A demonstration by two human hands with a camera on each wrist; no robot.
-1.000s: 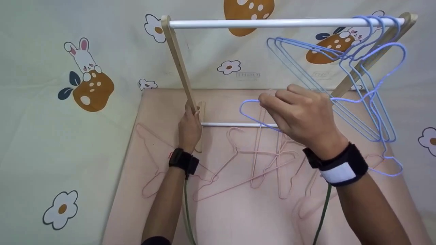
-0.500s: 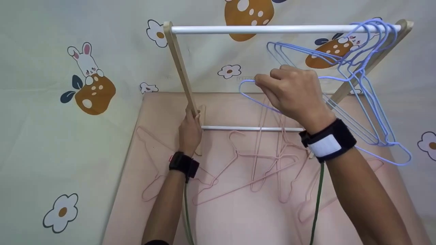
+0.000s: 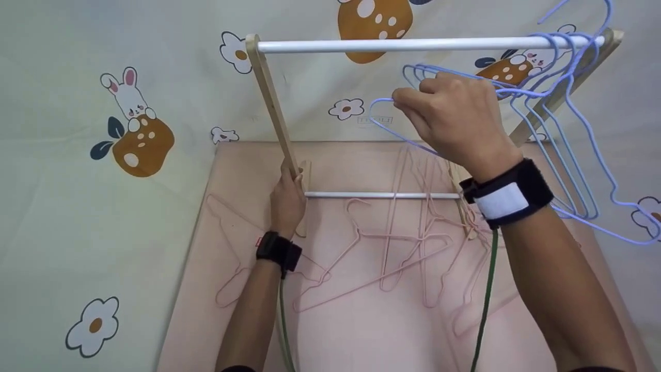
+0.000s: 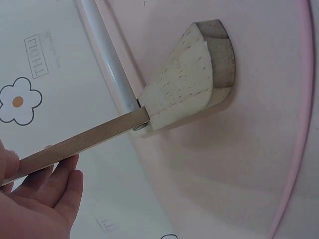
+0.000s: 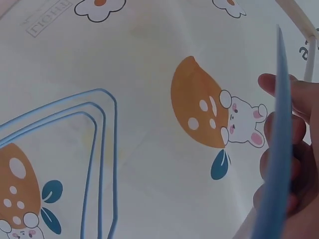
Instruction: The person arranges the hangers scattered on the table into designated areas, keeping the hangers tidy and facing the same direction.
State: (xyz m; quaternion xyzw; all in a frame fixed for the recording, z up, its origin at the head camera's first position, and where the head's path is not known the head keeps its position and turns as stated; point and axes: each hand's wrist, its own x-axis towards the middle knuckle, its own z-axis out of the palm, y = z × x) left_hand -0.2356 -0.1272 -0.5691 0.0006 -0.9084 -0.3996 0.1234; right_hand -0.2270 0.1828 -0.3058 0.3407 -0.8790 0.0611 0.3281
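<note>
My left hand (image 3: 287, 201) grips the left wooden upright (image 3: 271, 98) of a small clothes rack, low down near its foot (image 4: 184, 74). My right hand (image 3: 457, 121) holds a periwinkle-blue hanger (image 3: 537, 94) by its left shoulder, fingers curled round the wire. Its hook rises above the right part of the white top rod (image 3: 413, 45), and its body overlaps the hung hangers in the head view. In the right wrist view its blurred wire passes in front of my fingers (image 5: 271, 132). Three blue hangers (image 5: 115, 159) hang at the rod's right end.
Several pink hangers (image 3: 358, 235) lie loosely spread and overlapping on the pink surface (image 3: 361, 336) beneath and before the rack. A lower white rod (image 3: 361, 195) joins the rack's feet. Behind stands a wall covering printed with rabbits and flowers. Green cables run from both wrist straps.
My right hand has risen with the blue hanger, whose hook went from below the rod, across it, to above it. The left hand keeps its grip on the upright.
</note>
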